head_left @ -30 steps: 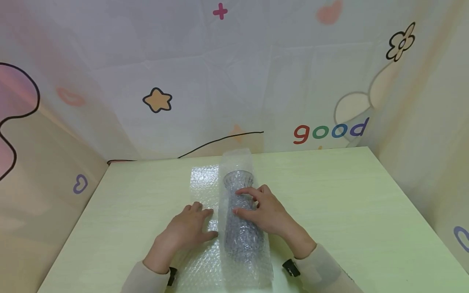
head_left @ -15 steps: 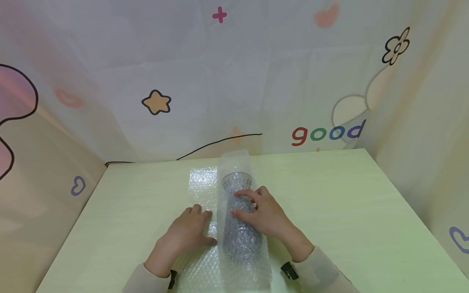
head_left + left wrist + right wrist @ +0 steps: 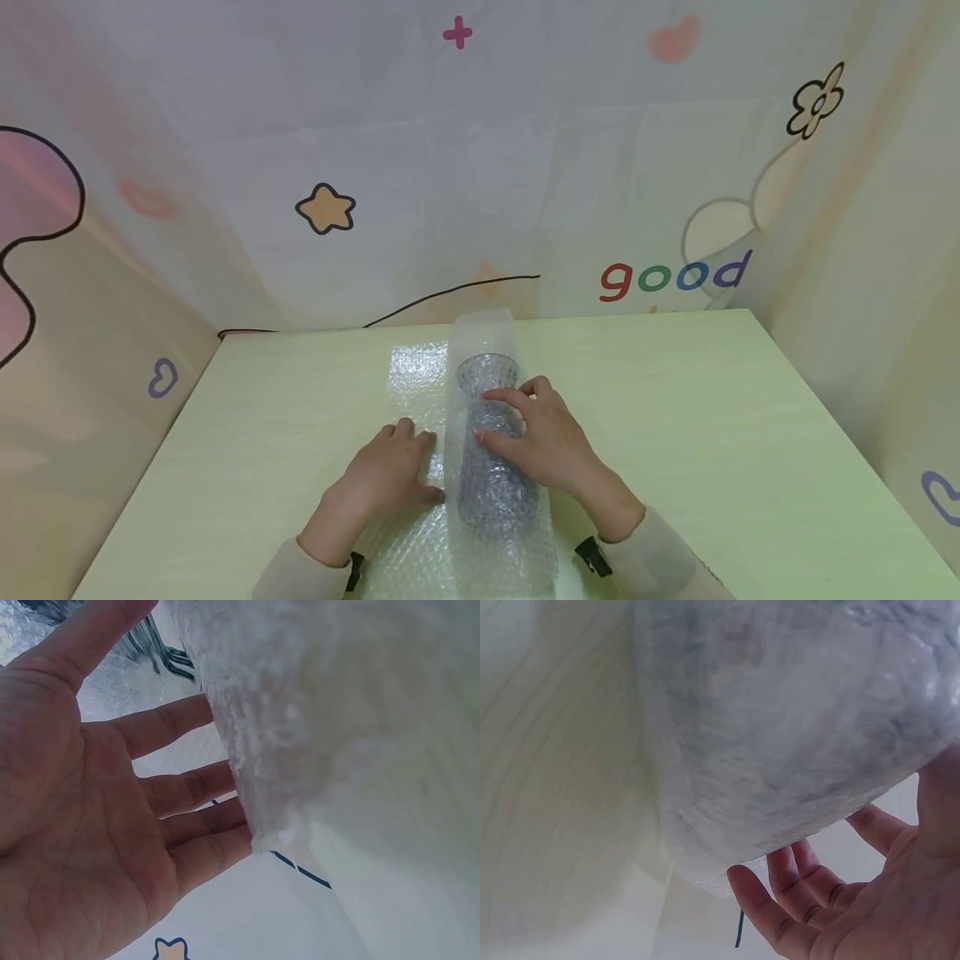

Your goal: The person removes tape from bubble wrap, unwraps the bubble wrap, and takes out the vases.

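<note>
A ribbed, waisted glass vase (image 3: 489, 371) lies on its side, seen through bubble wrap (image 3: 480, 329) that covers it. A flat part of the sheet spreads to its left on the table. My left hand (image 3: 392, 471) rests on that flat part with spread fingers, beside the vase. In the left wrist view the fingers (image 3: 169, 726) are extended and their tips are hidden at the wrap's edge. My right hand (image 3: 553, 437) lies over the wrapped vase, thumb and index finger apart on top. The right wrist view shows loosely bent fingers (image 3: 772, 915) touching the wrap.
The pale green table (image 3: 675, 417) extends to both sides of the wrap. Printed curtains (image 3: 412, 208) hang behind and at the sides. The wrap's far end reaches the table's back edge. A small black piece (image 3: 592, 556) sits at the right sleeve cuff.
Both hands and the wrapped vase stay nearly in place. The head view shifts slightly.
</note>
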Available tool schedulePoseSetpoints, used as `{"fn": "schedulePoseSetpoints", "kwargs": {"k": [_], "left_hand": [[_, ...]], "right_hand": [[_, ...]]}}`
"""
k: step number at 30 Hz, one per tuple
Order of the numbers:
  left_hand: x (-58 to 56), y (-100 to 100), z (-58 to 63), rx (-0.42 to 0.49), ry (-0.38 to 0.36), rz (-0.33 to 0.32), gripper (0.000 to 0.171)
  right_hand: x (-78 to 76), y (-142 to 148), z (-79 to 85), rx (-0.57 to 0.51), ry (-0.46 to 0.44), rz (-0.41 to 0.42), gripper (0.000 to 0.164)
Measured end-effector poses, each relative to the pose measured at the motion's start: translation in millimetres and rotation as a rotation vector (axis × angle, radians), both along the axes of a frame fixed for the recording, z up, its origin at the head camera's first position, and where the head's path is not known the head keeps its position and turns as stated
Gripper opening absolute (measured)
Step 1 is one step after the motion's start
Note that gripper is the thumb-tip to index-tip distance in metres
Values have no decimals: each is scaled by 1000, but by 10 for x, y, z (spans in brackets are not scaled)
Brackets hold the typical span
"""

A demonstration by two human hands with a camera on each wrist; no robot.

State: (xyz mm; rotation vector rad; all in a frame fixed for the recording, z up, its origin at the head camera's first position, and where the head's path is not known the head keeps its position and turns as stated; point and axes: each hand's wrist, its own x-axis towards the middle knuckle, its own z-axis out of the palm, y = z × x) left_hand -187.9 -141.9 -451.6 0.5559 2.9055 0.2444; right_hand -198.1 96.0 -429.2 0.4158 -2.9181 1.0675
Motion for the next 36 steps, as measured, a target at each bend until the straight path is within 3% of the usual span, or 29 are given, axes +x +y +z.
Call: {"fn": "schedulePoseSetpoints", "kwargs": {"k": [16,36], "left_hand": [[5,4,18,14,9,-1,79],[1,-15,-13,14,26,-11,79]], "right_hand": [[79,-127,135,80,37,21,47],[246,-303,225,287,-86,57,99]]}}
